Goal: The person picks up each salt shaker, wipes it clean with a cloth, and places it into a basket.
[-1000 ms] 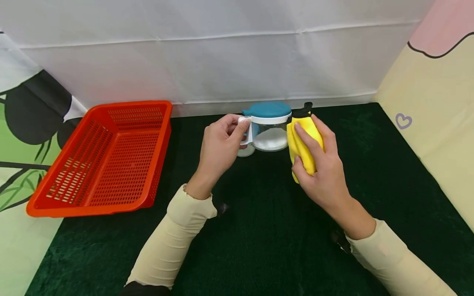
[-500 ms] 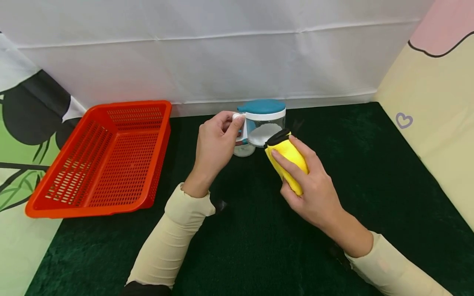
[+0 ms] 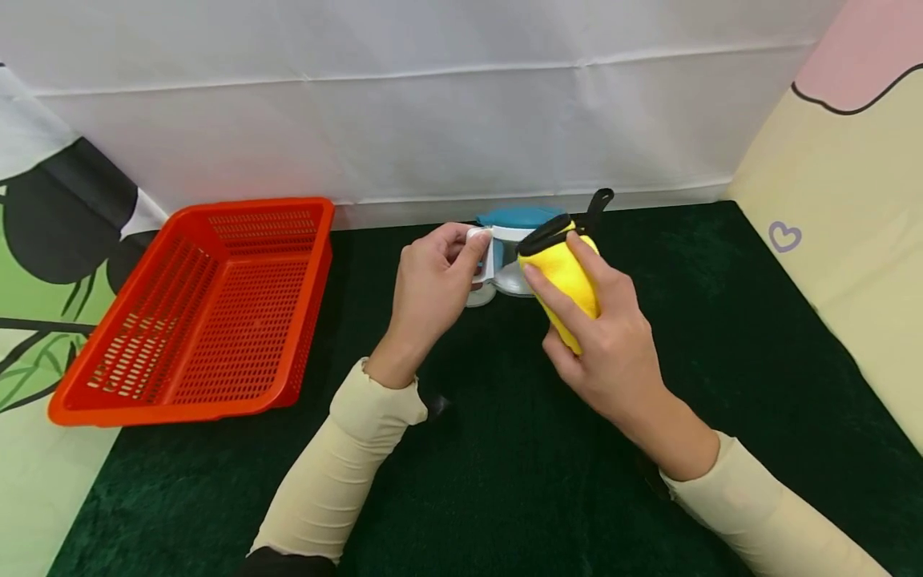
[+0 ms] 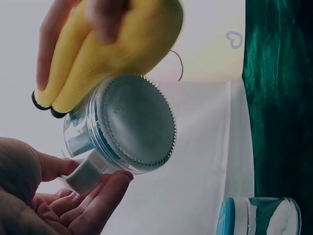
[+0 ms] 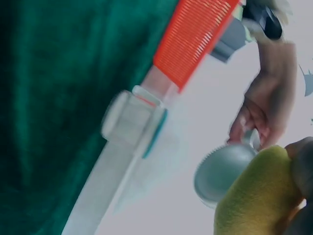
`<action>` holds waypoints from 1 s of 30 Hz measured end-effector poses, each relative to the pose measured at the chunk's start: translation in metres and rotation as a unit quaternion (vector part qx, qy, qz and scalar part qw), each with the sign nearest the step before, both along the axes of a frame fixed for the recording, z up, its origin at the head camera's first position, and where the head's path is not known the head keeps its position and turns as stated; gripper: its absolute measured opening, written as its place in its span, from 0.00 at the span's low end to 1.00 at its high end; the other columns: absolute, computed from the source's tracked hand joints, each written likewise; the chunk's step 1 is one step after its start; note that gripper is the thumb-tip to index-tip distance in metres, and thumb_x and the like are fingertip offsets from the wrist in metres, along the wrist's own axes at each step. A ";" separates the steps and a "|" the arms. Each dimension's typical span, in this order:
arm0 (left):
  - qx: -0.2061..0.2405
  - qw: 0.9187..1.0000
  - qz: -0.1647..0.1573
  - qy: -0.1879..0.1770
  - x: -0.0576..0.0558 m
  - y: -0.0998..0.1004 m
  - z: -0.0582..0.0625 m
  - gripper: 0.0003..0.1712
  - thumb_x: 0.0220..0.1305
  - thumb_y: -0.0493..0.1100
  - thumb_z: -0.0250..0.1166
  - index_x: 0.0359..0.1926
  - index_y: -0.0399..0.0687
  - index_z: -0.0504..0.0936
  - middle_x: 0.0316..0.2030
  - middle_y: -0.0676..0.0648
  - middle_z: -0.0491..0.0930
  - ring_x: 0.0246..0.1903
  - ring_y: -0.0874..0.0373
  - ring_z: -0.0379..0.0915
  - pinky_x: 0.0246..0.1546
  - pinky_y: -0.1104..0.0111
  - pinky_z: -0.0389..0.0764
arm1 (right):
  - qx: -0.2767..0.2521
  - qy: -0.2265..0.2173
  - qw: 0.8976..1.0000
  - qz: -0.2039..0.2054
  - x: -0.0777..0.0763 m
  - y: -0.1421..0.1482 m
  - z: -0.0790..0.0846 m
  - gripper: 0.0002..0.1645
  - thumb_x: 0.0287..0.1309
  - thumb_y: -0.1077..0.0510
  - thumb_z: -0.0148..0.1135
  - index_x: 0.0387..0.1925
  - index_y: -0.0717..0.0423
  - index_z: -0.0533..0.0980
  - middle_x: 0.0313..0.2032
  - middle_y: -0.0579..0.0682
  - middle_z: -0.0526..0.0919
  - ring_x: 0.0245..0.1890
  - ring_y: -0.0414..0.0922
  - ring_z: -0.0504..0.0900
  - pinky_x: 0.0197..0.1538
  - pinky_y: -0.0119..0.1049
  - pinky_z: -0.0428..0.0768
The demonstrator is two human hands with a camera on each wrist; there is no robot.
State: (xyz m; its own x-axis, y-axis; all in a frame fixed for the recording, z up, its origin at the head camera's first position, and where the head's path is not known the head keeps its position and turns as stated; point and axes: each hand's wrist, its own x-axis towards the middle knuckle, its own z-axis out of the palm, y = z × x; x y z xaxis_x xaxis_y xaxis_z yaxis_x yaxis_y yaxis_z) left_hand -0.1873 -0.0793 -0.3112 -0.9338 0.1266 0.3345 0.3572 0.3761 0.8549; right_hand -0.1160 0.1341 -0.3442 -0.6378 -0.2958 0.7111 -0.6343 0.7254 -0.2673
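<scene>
My left hand (image 3: 433, 292) pinches the white handle of a clear seasoning jar (image 3: 513, 280) with a blue lid (image 3: 515, 216) and white contents. It is held up and tilted, its ribbed round base facing the left wrist camera. A folded yellow cloth (image 3: 566, 280) with black trim and a loop is gripped in my right hand (image 3: 613, 336). The cloth lies against the jar's side in the left wrist view and hides much of it from the head view. Behind the held jar, a second blue-lidded jar (image 4: 274, 215) stands on the table, mostly hidden from the head view.
An orange-red plastic basket (image 3: 231, 320) with slotted sides sits at the left. Dark green cloth (image 3: 505, 473) covers the table. A white fabric backdrop (image 3: 433, 136) rises along the back edge, with printed panels on both sides.
The yellow cloth has moved from the jar's right side, down across its lower front, then up over its front. The jar shifted left and back right, with the left hand holding its handle throughout.
</scene>
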 end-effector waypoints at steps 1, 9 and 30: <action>-0.001 1.000 0.002 -0.001 0.000 -0.001 0.001 0.17 0.76 0.50 0.63 0.51 0.41 0.85 0.37 0.49 0.89 0.31 0.60 0.85 0.35 0.68 0.87 | 0.018 0.003 1.000 0.003 0.002 0.000 -0.003 0.40 0.54 0.65 0.67 0.70 0.44 0.75 0.75 0.60 0.60 0.64 0.63 0.67 0.58 0.62 0.78; -0.021 1.000 0.000 -0.017 0.000 -0.004 0.005 0.18 0.76 0.52 0.62 0.51 0.42 0.85 0.36 0.51 0.89 0.26 0.56 0.81 0.30 0.67 0.86 | 0.033 0.006 0.999 -0.003 -0.004 0.011 -0.004 0.41 0.53 0.65 0.65 0.70 0.42 0.74 0.75 0.60 0.60 0.63 0.64 0.68 0.54 0.63 0.80; -0.049 0.999 -0.007 -0.004 0.004 -0.003 0.009 0.18 0.76 0.54 0.62 0.49 0.44 0.86 0.35 0.52 0.89 0.21 0.58 0.78 0.25 0.66 0.84 | 0.102 0.018 0.993 0.053 -0.005 0.017 0.025 0.43 0.52 0.62 0.70 0.71 0.42 0.72 0.76 0.57 0.60 0.59 0.64 0.71 0.48 0.63 0.83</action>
State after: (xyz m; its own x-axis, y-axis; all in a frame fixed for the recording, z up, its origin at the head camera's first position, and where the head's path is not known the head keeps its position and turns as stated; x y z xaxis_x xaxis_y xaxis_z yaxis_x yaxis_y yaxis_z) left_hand -0.1833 -0.0820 -0.3026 -0.9341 0.1723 0.3126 0.3569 0.4532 0.8168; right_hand -0.1212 0.1507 -0.3191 -0.5705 -0.5004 0.6513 -0.7161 0.6913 -0.0962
